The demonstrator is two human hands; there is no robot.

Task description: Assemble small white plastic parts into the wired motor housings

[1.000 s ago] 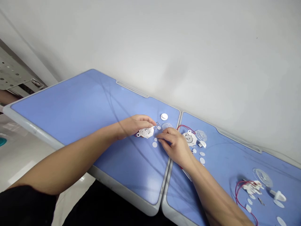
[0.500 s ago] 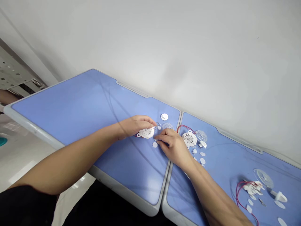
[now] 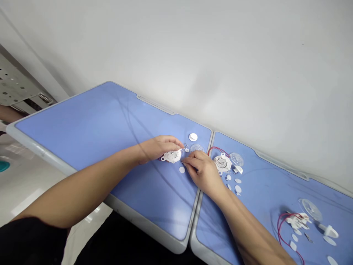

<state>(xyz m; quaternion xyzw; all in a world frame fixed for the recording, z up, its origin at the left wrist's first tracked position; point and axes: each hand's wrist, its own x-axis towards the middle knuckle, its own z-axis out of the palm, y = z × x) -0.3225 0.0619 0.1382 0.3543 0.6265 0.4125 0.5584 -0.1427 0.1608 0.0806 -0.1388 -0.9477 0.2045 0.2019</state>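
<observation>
The half-curled left grip [image 3: 157, 148] holds 1 white housing [image 3: 173, 156]; just beside it, the right grip [image 3: 202, 168] pinches, hold unclear.

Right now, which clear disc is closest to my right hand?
The only clear disc on the left table, just beyond your right hand; the other two lie farther right.

Two hands [image 3: 160, 148] [image 3: 204, 170] show, along with two blue surfaces [image 3: 82, 121] [image 3: 261, 191]. White housings [image 3: 173, 156] [image 3: 222, 163] [image 3: 299, 221] number three, clear discs [image 3: 196, 148] [image 3: 236, 159] [image 3: 311, 209] three, and white knobs [image 3: 193, 137] [image 3: 238, 169] [image 3: 331, 231] three (an even match). Flat white discs [image 3: 182, 170] [image 3: 238, 181] [image 3: 330, 240] come to at least six (some are partly covered, so the total could run higher). Small white stemmed pieces [image 3: 228, 177] make at least two. There is one small white ring [image 3: 186, 150] and one squarish white tab [image 3: 293, 246]. Red wires [image 3: 278, 224] are too tangled to count, and small metal pieces [image 3: 308, 237] too tiny.
</observation>
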